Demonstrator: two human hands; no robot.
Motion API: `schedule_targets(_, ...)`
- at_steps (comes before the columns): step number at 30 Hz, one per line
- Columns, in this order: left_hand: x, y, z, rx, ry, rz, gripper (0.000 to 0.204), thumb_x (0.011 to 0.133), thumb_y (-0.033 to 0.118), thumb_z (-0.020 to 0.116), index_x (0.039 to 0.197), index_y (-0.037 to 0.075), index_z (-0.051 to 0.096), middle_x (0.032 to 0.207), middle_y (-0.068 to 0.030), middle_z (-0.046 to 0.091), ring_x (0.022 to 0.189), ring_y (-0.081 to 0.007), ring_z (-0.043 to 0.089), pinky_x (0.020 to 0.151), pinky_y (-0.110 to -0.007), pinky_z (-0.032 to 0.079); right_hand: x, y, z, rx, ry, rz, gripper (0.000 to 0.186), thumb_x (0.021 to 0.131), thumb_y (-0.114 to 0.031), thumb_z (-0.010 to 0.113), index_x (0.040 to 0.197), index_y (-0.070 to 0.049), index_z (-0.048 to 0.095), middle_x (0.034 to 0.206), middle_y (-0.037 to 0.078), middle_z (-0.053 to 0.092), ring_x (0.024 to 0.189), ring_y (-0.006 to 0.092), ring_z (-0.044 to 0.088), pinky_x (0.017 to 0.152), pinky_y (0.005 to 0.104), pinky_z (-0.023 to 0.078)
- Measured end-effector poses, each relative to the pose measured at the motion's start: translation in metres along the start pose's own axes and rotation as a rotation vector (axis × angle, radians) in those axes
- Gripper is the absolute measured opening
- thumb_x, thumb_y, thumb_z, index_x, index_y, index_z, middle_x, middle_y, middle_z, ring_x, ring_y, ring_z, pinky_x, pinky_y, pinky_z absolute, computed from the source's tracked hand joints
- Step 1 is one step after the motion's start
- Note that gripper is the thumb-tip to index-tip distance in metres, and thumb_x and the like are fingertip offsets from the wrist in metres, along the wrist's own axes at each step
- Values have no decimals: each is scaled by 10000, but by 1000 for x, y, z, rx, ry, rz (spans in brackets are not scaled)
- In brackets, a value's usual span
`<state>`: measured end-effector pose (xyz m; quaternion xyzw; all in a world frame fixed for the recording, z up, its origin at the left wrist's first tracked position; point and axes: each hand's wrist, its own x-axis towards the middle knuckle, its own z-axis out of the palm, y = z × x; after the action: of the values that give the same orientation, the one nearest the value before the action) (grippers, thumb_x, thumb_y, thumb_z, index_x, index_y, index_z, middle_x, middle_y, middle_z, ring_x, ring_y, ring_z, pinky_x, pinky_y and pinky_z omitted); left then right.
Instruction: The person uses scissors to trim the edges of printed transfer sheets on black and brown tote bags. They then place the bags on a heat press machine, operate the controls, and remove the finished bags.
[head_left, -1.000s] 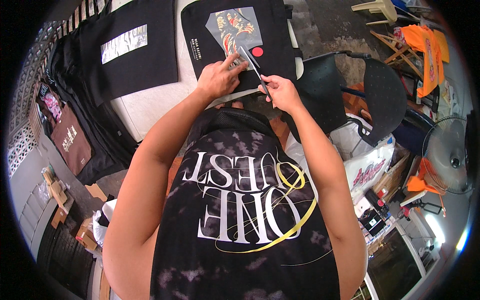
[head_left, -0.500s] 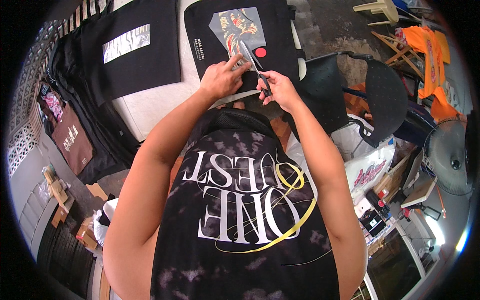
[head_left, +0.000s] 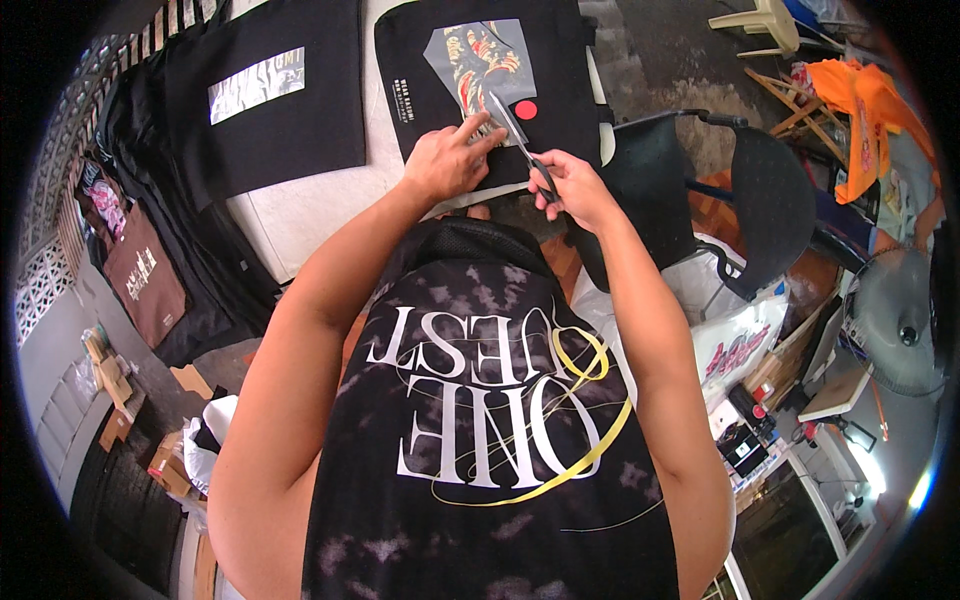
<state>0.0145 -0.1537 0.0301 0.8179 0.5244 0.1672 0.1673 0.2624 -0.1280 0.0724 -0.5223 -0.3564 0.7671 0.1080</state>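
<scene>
My left hand [head_left: 452, 158] rests with fingertips apart on the lower part of a clear sheet with a red, cream and grey wave print [head_left: 481, 58], lying on a black fabric bag [head_left: 414, 40] beside a small red dot [head_left: 525, 109]. My right hand [head_left: 572, 190] grips the handles of scissors [head_left: 513, 128], their blades angled up and left over the print, just right of my left fingers. Whether the blades are in the sheet is unclear. Left of this lies a second black piece of fabric [head_left: 262, 145] with a silvery printed rectangle [head_left: 255, 86].
Both black pieces lie on a white table [head_left: 260, 235]. A black chair [head_left: 760, 190] stands at right near folded wooden legs with orange cloth [head_left: 845, 120] and a fan [head_left: 900, 325]. Dark fabrics and a brown bag [head_left: 145, 285] hang at left; white plastic bags [head_left: 735, 350] are lower right.
My right hand and the scissors have moved slightly right and down, the blades shifting a little. The bags and my left hand appear slightly farther right in the view.
</scene>
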Motion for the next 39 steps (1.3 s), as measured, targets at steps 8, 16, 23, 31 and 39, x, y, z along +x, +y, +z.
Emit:
schedule_targets(8,8,7,-9,-151,31,-119,416,829,195,701,1242,182,658,1255,-76,599,864,-296,717,726,-407,590,-22,-18,-32,-93,113,-66,289,956,-182,687,1201,-38,631,866,45,661,630,100,623,444,219,440)
schedule_targets(16,45,17,-10,-90,84,-333,516,861,374,732,1272,95,592,1080,-129,658,837,-339,719,672,-432,584,-11,-34,-40,-210,143,-127,268,962,-159,672,1204,-45,660,855,28,690,593,73,606,418,216,413)
schedule_targets(23,50,24,5,-98,103,-469,539,880,401,717,1301,90,590,1106,-160,658,862,-362,714,698,-440,584,16,-57,-70,-60,-123,71,258,957,-318,684,1017,-69,646,794,30,651,565,77,601,383,203,389)
schedule_targets(31,51,21,15,-70,207,-476,255,916,274,667,1132,139,685,934,-103,669,762,-316,707,631,-423,567,51,-81,-94,-154,-266,153,301,954,-338,683,1077,-68,636,814,24,669,546,63,595,374,188,359)
schedule_targets(39,48,20,17,-44,263,-450,197,893,226,679,1074,162,723,896,-74,672,724,-300,700,618,-409,559,66,-102,-104,-372,-270,171,234,925,-312,714,952,-83,671,776,3,666,531,64,571,378,202,332)
